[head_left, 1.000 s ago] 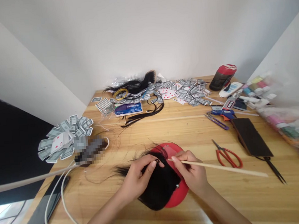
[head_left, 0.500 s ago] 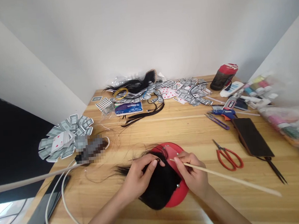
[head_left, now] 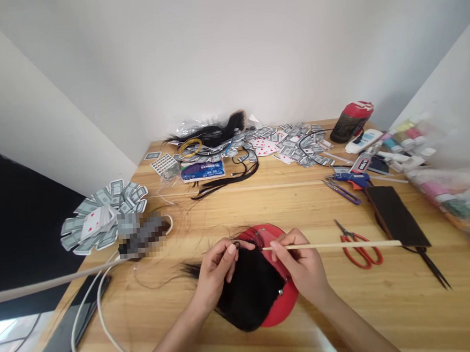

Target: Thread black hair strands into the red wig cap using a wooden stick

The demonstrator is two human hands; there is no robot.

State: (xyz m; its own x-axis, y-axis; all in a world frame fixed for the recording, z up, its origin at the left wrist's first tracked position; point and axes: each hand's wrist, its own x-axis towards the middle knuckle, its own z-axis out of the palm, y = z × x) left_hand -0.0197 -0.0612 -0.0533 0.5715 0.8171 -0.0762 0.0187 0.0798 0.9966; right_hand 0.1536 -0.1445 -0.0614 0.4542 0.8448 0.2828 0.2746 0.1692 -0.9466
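Note:
A red disc (head_left: pixel 285 306) lies on the table in front of me, partly covered by a bundle of black hair (head_left: pixel 249 298). Over the hair's upper left, my left hand (head_left: pixel 217 268) pinches a small curled lock of hair (head_left: pixel 236 245) between thumb and fingertips. My right hand (head_left: pixel 301 262), above the disc's right side, grips a long thin wooden stick (head_left: pixel 344 245). The stick's tip points left, close to the left index fingertip and the hair; whether it touches is too small to tell. Small silvery pins (head_left: pixel 280 292) show along the hair's right edge.
Red-handled scissors (head_left: pixel 361 247), a dark phone (head_left: pixel 396 215), purple snips (head_left: pixel 343 191) and a blue glue gun (head_left: pixel 351 178) lie to the right. Scattered playing cards (head_left: pixel 293 145) and more black hair (head_left: pixel 212 134) line the back. A card rosette (head_left: pixel 85 224) and white cable (head_left: pixel 102 314) are left.
The wooden stick has swung from slanting down to the right to nearly level, its tip now nearer the left fingertips. My left hand has shifted slightly left.

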